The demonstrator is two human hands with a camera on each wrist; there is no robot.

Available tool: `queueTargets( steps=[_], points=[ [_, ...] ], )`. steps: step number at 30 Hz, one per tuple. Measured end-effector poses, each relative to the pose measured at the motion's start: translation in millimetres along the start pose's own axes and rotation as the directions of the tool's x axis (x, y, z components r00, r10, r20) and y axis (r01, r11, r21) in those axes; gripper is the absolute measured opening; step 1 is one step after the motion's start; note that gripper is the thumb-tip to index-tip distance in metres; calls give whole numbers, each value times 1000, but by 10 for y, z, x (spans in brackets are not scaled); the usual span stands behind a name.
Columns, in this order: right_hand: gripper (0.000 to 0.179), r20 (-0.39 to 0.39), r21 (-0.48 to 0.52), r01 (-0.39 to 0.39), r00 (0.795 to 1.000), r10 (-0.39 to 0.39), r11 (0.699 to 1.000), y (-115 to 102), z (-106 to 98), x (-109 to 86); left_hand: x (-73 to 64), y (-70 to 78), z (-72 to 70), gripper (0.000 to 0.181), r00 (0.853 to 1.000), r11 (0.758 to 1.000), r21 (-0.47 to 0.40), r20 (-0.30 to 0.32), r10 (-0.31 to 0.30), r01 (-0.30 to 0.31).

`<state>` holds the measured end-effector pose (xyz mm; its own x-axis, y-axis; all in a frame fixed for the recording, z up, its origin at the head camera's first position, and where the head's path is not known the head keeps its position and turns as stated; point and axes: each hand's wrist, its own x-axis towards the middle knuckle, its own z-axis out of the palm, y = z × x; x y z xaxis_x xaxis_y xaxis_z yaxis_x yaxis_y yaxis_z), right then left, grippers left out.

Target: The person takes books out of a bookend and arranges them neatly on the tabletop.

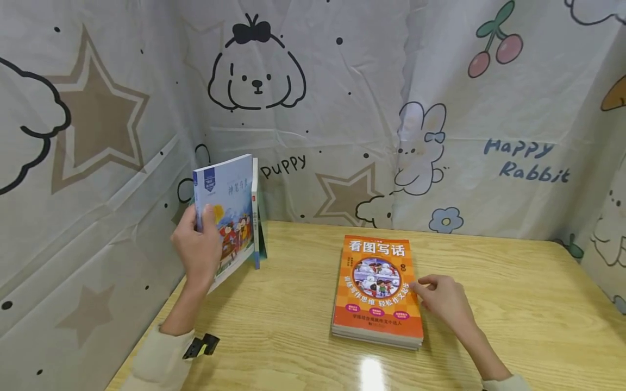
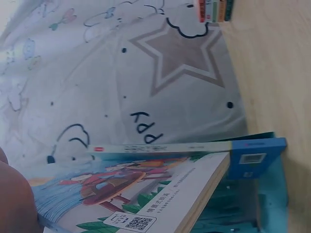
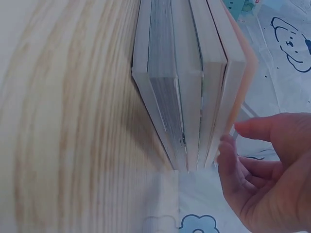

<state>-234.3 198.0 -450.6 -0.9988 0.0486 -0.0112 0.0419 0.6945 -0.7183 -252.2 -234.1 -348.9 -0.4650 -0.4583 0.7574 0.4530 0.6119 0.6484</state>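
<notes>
My left hand (image 1: 199, 241) grips a blue-and-white picture book (image 1: 235, 217) by its left edge, thumb across the front cover. This book is upright, with its cover partly turned to the right. Just beyond it stands a thin book with a pale spine and blue lower end (image 1: 256, 217), beside a teal panel (image 2: 274, 189). My right hand (image 1: 446, 301) is at the right edge of a stack of books, where thumb and index finger pinch the edge of the top one, an orange book (image 1: 374, 326). Page edges of the stack (image 3: 187, 97) face the right wrist view.
The stack lies flat on a wood-grain table (image 1: 293, 336). A printed cloth (image 1: 337, 119) hangs behind the table and along its left side. A small black clip (image 1: 201, 346) is at the left sleeve.
</notes>
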Motion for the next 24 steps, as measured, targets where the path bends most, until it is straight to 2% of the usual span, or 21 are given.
queueTargets(
  steps=[7,10,13,18,24],
  points=[
    [39,-104,37,66,993,-62,997,-12,-18,-3,2,166,-109,32,1000,1000,20,3,5,-5],
    [33,-140,113,101,986,-85,988,-26,-3,6,12,222,-151,30,1000,1000,13,7,-23,22],
    [28,-164,202,155,979,-123,967,-34,12,12,20,286,-200,27,999,999,-10,9,-41,41],
    [29,-164,307,205,973,-160,929,-72,11,10,7,409,-254,24,999,998,-49,37,-33,34],
    [33,-127,366,265,964,-234,892,-218,7,-10,-64,568,-244,27,992,995,-95,124,-28,40]
  ],
)
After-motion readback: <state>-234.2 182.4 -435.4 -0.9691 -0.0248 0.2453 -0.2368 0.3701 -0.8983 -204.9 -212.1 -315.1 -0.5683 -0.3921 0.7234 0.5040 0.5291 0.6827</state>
